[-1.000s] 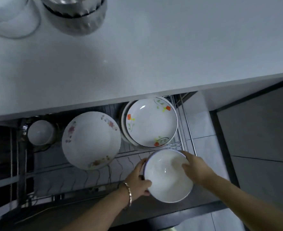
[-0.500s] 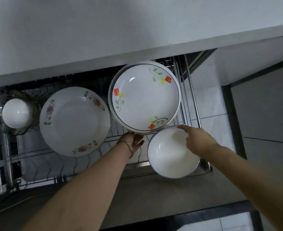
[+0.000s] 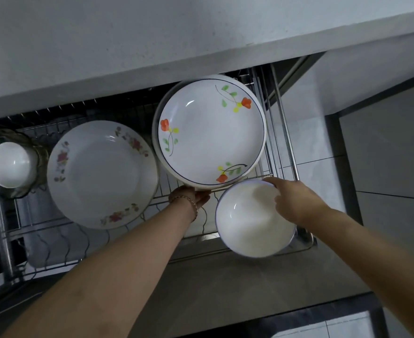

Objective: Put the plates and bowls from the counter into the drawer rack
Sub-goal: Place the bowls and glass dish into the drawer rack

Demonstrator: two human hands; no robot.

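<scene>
A person is leaning over a pulled-out rack (image 3: 286, 132) under a grey counter (image 3: 152, 32), both bare arms reaching in from 6 o'clock. The right hand (image 3: 292, 202) is pinching the far rim of a white bowl (image 3: 247, 230) at about its 1 o'clock, thumb inside and fingers lying over the edge. The bowl, edged with a thin blue line, is sitting open side up at the rack's near right corner, at 5 o'clock from the orange plate (image 3: 210, 135). That plate is lying on top of another whose rim is showing beneath it. The left hand (image 3: 188, 196), a bracelet (image 3: 188, 203) on its wrist, is touching the orange plate's rim at 6 o'clock. Its fingertips are running under the plate, so it is not possible to tell whether it is gripping. A pink plate (image 3: 101, 174) is resting in the rack at 9 o'clock from the orange one, and a small bowl (image 3: 11, 164) is sitting farther out at 9 o'clock, by the rack's left end.
</scene>
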